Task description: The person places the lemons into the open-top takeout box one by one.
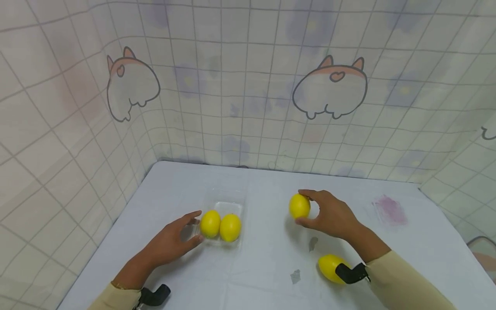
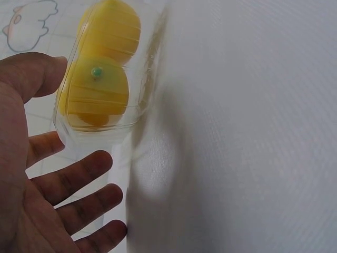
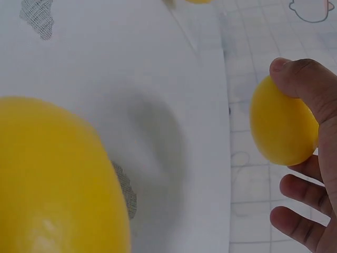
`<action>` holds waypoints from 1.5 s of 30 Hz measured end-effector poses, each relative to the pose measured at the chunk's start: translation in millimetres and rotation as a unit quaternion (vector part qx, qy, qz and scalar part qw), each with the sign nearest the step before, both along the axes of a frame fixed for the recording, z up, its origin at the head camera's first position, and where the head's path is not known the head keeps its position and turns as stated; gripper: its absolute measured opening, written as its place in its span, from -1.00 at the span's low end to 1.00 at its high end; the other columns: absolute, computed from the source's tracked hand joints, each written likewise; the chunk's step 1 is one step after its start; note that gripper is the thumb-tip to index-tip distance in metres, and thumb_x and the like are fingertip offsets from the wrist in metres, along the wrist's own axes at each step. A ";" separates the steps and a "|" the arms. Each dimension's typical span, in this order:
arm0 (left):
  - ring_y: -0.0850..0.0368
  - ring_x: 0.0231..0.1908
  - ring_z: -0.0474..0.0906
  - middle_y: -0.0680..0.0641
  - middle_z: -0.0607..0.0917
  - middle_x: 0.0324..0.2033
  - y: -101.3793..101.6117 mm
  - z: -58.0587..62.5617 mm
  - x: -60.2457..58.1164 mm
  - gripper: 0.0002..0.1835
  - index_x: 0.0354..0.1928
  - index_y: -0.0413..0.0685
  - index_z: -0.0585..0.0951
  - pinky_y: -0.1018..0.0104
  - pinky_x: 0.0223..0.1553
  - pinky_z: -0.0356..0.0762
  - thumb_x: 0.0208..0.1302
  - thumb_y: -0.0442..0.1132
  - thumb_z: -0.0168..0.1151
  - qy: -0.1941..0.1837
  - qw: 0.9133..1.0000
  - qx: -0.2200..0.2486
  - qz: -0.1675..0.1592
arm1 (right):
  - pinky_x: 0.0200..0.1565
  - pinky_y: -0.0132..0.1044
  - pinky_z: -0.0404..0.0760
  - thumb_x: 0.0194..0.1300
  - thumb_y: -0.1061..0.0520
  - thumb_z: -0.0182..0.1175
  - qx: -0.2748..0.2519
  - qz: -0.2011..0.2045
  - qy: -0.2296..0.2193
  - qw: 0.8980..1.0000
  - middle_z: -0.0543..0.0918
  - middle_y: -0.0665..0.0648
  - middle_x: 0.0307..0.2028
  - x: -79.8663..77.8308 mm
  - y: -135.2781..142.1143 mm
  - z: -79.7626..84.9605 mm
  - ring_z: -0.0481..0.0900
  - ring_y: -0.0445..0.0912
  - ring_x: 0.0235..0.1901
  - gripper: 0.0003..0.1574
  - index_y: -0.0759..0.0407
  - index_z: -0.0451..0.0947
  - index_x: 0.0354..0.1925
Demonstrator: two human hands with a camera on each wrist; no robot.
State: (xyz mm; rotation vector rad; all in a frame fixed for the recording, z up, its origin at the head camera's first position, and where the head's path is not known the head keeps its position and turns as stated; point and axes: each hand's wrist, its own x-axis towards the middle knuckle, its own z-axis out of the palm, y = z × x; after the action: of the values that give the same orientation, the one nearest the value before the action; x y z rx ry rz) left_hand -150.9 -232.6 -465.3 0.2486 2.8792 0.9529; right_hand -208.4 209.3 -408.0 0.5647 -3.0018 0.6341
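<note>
A clear plastic container [image 1: 228, 207] stands on the table with two yellow lemons, one on the left [image 1: 210, 224] and one on the right [image 1: 230, 227]. At its left side is my left hand [image 1: 166, 244], thumb and fingers spread; in the left wrist view the thumb [image 2: 45, 74] lies right at the container's edge. To the right, my right hand [image 1: 335, 215] pinches a third lemon [image 1: 299, 206] between thumb and fingers, raised over the table. Another lemon [image 1: 330, 268] lies on the table below the right wrist, large in the right wrist view.
The white-covered table [image 1: 263, 258] bears two small grey patches near its middle, a front one [image 1: 296, 276] and a back one [image 1: 313, 243]. A pinkish patch [image 1: 389, 210] lies at the right. Gridded sheeting [image 1: 240, 94] with animal drawings rises behind and beside the table.
</note>
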 end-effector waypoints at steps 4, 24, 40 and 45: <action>-0.20 0.39 0.34 -0.08 0.57 0.29 -0.9 -0.9 0.0 -0.15 0.55 0.22 0.29 -0.35 0.35 0.25 0.30 0.18 0.39 -0.003 1.000 0.001 0.002 | -0.07 0.08 0.66 0.06 -0.42 0.50 -0.004 0.003 -0.004 1.000 0.61 0.08 0.14 -2.8 -9.3 0.1 0.57 0.07 0.08 0.08 -0.10 0.43 0.45; -0.19 0.38 0.37 -0.10 0.55 0.31 -2.2 2.8 2.4 -0.14 0.56 0.18 0.27 -0.32 0.34 0.28 0.32 0.26 0.33 -0.002 1.000 -0.001 -0.007 | -0.02 0.07 0.65 0.05 -0.40 0.51 -0.020 0.024 -0.004 1.000 0.60 0.06 0.16 -15.5 -47.2 1.1 0.57 0.05 0.11 0.07 -0.16 0.43 0.45; -0.19 0.37 0.38 -0.11 0.56 0.31 -1.1 4.7 1.3 -0.14 0.55 0.16 0.29 -0.32 0.34 0.28 0.31 0.25 0.34 0.005 1.000 0.006 -0.009 | 0.02 0.06 0.65 0.05 -0.37 0.53 -0.018 0.022 -0.006 1.000 0.60 0.06 0.17 -23.6 -71.6 1.2 0.56 0.03 0.11 0.05 -0.19 0.42 0.45; -0.18 0.37 0.38 -0.10 0.56 0.31 -0.9 4.3 0.9 -0.15 0.55 0.17 0.30 -0.31 0.34 0.28 0.31 0.24 0.35 0.005 1.000 0.006 -0.009 | 0.03 0.04 0.65 0.06 -0.36 0.53 -0.017 0.029 -0.008 0.999 0.59 0.05 0.19 -25.7 -80.8 2.0 0.55 0.00 0.12 0.05 -0.19 0.42 0.45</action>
State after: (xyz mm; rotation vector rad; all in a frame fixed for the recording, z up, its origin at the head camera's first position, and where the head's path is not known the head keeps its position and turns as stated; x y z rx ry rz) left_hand -149.9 -233.5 -461.0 0.2805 2.8771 0.9679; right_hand -234.2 128.5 -405.9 0.6500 -2.9931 0.6960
